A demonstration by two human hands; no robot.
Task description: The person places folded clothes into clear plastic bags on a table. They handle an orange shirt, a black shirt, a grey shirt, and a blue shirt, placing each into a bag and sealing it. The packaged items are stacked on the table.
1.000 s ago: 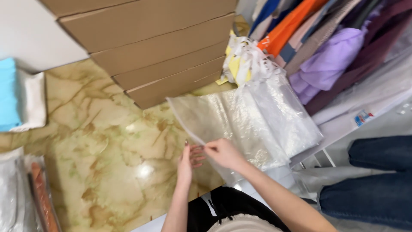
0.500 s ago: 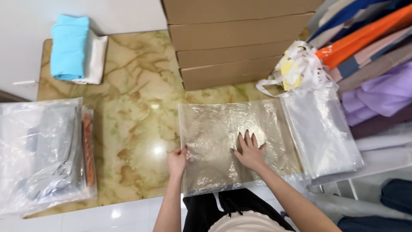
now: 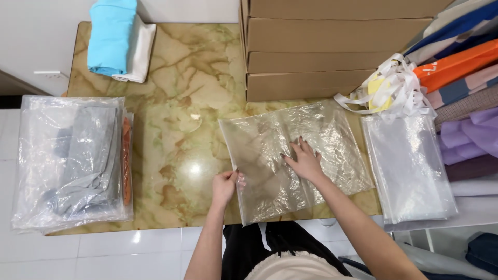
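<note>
**Bag now spread flat on the table**

The clear plastic bag (image 3: 293,158), earlier half-lifted, lies flat at table (image 3: 171,78) centre. Left hand (image 3: 224,187) pinches its nine o'clock edge; right hand (image 3: 305,162) presses open-palmed on top. A bag stack (image 3: 410,171) sits at three o'clock.

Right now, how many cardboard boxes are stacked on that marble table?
3 show: the bottom box, the middle box and the upper box, stacked at the table's far side. Another edge shows at the top; more may be out of view.
</note>
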